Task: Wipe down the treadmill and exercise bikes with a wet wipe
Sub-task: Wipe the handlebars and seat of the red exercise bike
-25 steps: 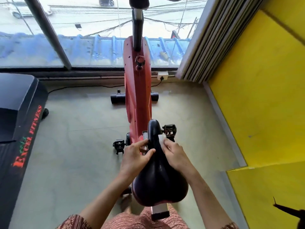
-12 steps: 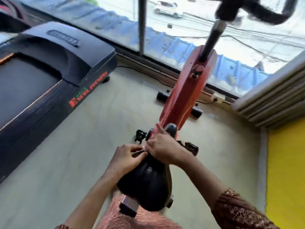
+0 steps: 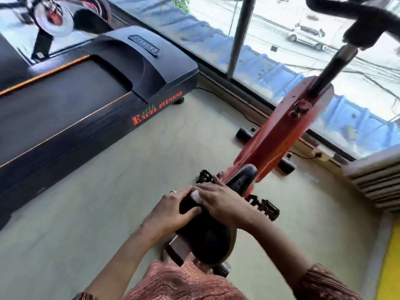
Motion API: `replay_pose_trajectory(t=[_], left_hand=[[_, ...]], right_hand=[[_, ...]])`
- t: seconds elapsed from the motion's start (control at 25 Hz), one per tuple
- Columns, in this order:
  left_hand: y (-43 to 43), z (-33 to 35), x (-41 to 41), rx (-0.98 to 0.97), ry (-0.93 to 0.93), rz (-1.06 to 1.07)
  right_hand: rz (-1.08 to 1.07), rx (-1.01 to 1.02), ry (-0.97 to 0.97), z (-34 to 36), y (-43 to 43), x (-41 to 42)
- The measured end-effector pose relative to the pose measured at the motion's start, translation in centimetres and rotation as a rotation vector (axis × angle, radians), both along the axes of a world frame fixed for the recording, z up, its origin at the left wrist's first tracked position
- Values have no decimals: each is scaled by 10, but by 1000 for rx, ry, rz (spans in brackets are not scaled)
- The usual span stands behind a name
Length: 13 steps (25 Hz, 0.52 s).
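Note:
A red exercise bike (image 3: pixel 279 131) stands in front of me, its black saddle (image 3: pixel 207 237) low in the middle of the view. My left hand (image 3: pixel 171 208) grips the saddle's left side, thumb on top and fingers curled over the edge. My right hand (image 3: pixel 220 202) lies flat across the saddle's narrow front and presses a white wet wipe (image 3: pixel 195 194) onto it; only a small corner of the wipe shows. A black treadmill (image 3: pixel 86 94) with red lettering fills the left.
A large window (image 3: pixel 281 40) runs behind the bike, with a cable and socket (image 3: pixel 318 153) along its base. Another machine (image 3: pixel 54 16) shows at the top left. Folded blinds (image 3: pixel 376 182) and a yellow wall (image 3: pixel 389 267) lie right. Beige floor (image 3: pixel 129 169) separates treadmill and bike.
My view has swung left, bringing the treadmill further in. My right hand has slid across the saddle's front toward the left hand, and the left hand has shifted its hold on the side.

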<state>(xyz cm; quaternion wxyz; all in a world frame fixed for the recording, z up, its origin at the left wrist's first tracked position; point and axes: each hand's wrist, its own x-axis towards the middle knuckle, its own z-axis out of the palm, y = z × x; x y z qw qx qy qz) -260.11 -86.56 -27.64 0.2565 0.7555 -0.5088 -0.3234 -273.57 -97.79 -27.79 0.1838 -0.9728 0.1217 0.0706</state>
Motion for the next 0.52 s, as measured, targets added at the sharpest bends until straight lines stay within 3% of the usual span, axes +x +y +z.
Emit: replay_pose_trajectory(t=[0.08, 0.12, 0.2, 0.24, 0.32, 0.4, 0.44, 0.52], left_hand=[[3, 1, 0, -8, -22, -6], [2, 1, -1, -23, -26, -1], [0, 1, -2, -77, -31, -6], [-1, 0, -3, -99, -36, -15], [-3, -2, -4, -121, -42, -43], [-3, -2, -4, -141, -44, -69], [-4, -2, -4, -146, -37, -72], [-5, -3, -3, -164, -35, -66]], right_hand=[[-61, -110, -153, -7, -20, -42], [-203, -186, -233, -9, -33, -59], [-545, -95, -346, -8, -35, -66], [-581, -34, -387, -9, -24, -58], [-345, 10, -419, -22, 14, -51], [-147, -75, -378, -24, 13, -61], [-200, -105, -385, -28, -6, -68], [-561, -30, -404, -20, -39, -67]])
